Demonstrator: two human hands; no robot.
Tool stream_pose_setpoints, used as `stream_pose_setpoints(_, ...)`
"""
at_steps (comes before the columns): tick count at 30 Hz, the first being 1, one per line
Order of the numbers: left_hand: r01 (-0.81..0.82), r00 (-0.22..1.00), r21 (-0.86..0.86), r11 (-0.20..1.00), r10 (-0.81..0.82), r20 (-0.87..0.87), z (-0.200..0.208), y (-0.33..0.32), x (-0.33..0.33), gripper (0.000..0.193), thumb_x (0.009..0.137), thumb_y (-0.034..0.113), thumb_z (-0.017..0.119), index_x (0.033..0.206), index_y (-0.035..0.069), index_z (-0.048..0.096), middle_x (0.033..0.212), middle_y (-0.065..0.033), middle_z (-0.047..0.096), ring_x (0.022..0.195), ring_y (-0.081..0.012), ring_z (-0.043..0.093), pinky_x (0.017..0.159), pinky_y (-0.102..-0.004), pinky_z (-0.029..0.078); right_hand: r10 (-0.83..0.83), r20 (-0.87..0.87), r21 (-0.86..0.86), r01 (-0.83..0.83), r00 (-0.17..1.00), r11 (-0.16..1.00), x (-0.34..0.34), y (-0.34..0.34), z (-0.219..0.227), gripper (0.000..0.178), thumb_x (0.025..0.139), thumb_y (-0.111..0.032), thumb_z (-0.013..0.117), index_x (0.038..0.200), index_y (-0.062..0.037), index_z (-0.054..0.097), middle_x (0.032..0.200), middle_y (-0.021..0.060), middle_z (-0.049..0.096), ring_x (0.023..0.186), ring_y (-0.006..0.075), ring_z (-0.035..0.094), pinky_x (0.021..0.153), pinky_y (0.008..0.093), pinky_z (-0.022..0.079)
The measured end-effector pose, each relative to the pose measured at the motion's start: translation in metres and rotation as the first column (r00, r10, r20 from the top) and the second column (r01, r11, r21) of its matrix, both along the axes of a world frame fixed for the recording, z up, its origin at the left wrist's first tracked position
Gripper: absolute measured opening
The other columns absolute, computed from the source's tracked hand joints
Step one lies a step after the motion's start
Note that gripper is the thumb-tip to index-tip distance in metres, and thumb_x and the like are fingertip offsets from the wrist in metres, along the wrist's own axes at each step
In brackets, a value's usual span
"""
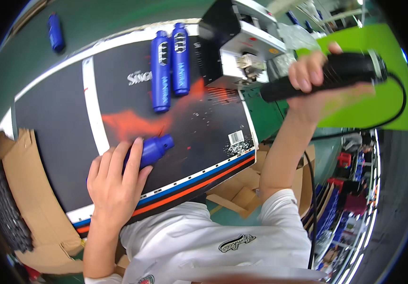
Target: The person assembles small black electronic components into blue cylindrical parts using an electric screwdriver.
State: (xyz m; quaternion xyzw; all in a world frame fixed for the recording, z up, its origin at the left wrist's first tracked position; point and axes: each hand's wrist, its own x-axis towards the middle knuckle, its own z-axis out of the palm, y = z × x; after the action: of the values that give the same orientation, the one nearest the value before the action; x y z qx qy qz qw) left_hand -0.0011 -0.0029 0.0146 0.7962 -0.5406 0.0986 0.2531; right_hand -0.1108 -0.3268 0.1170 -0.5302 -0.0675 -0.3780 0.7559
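My left hand is closed over a blue tubular housing that lies on the dark mat. Its narrower neck end, with a small hole, sticks out past my thumb and points up to the right; my palm and fingers hide the rest. My right hand is raised at the right and wrapped around a black corded electric screwdriver. The tool's narrow end points left, near a white and black benchtop device. Two more blue housings lie side by side on the mat, necks pointing away from me.
The dark printed mat covers the bench. Another blue housing lies at the far left. Dark parts fill a cardboard box at the left. The screwdriver's black cable loops down on the right. Below the mat's edge stands an opened carton.
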Motion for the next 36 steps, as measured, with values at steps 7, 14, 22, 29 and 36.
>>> stream_pose_setpoints(7, 0.041, 0.999, -0.045, 0.998, -0.040, 0.026, -0.006, -0.004, 0.004, 0.049, 0.070, 0.020, 0.074, 0.116, 0.004, 0.063, 0.102, -0.0078, 0.062, 0.087, -0.0219, 0.060, 0.074, -0.0340, 0.048, 0.121, 0.144, -0.106, -0.106, 0.982, 0.989, -0.009, 0.070, 0.001, 0.080, 0.078, -0.078, 0.056, 0.120, -0.0109, 0.047, 0.071, -0.0001, 0.054, 0.050, 0.0104, 0.053, 0.045, 0.0239, 0.046)
stream_pose_setpoints(14, 0.020, 1.000, -0.073, 0.997, -0.022, -0.019, -0.010, 0.000, 0.001, 0.056, 0.064, 0.014, 0.079, 0.117, 0.004, 0.063, 0.102, -0.0099, 0.062, 0.086, -0.0251, 0.062, 0.073, -0.0361, 0.049, 0.298, 0.060, -0.261, -0.274, 0.953, 0.926, 0.019, 0.114, 0.000, 0.074, 0.082, -0.070, 0.061, 0.119, -0.0071, 0.049, 0.072, 0.0009, 0.055, 0.055, 0.0124, 0.056, 0.051, 0.0250, 0.049)
stream_pose_setpoints(22, 0.039, 0.999, -0.079, 0.996, -0.039, 0.002, -0.010, 0.002, 0.004, 0.049, 0.070, 0.019, 0.074, 0.114, 0.000, 0.062, 0.100, -0.0098, 0.061, 0.083, -0.0214, 0.058, 0.068, -0.0327, 0.047, 0.306, 0.038, -0.353, -0.274, 0.951, 0.895, 0.025, 0.129, -0.012, 0.075, 0.080, -0.072, 0.062, 0.121, -0.0105, 0.047, 0.073, 0.0016, 0.055, 0.056, 0.0128, 0.058, 0.050, 0.0245, 0.050)
stream_pose_setpoints(29, 0.022, 1.000, -0.070, 0.997, -0.023, -0.011, -0.010, 0.003, 0.005, 0.049, 0.069, 0.019, 0.074, 0.112, 0.000, 0.063, 0.099, -0.0096, 0.062, 0.083, -0.0212, 0.059, 0.068, -0.0324, 0.047, 0.300, 0.009, -0.436, -0.266, 0.954, 0.860, 0.028, 0.135, -0.015, 0.073, 0.079, -0.072, 0.063, 0.118, -0.0125, 0.045, 0.072, 0.0021, 0.056, 0.052, 0.0132, 0.056, 0.047, 0.0238, 0.047)
stream_pose_setpoints(36, 0.018, 0.999, -0.053, 0.998, -0.019, -0.036, -0.008, 0.002, 0.004, 0.055, 0.065, 0.015, 0.078, 0.116, 0.003, 0.063, 0.102, -0.0078, 0.062, 0.085, -0.0222, 0.060, 0.069, -0.0336, 0.048, 0.196, -0.001, -0.423, -0.178, 0.981, 0.888, 0.029, 0.150, -0.014, 0.072, 0.077, -0.074, 0.063, 0.112, -0.0145, 0.044, 0.073, 0.0029, 0.058, 0.052, 0.0131, 0.057, 0.045, 0.0236, 0.047)
